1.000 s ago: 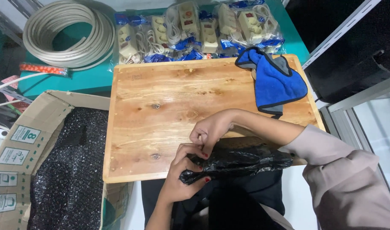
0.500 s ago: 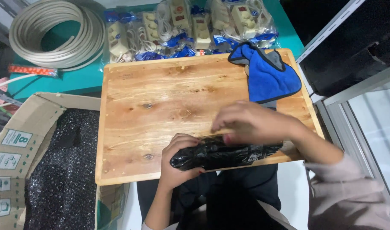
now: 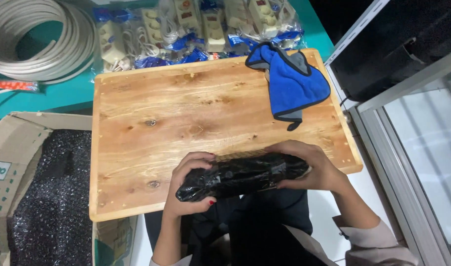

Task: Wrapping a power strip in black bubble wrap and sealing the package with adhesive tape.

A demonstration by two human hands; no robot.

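A long bundle wrapped in shiny black plastic (image 3: 242, 176) lies across the near edge of a wooden board (image 3: 186, 118). My left hand (image 3: 188, 184) grips its left end, fingers curled over the top. Around the bundle's right end my right hand (image 3: 311, 167) is wrapped. Both hands hold it level, resting on or just above the board's front edge.
A blue cloth with grey lining (image 3: 289, 81) lies at the board's far right corner. Several bagged white power strips (image 3: 196, 27) line the far edge. A coil of white cable (image 3: 36, 42) sits far left. An open cardboard box of black bubble wrap (image 3: 48, 197) stands at left.
The bundle went from crumpled and loose at my lap to a tight roll held level. My right hand slid from the middle to the right end; the left hand shifted to the left end.
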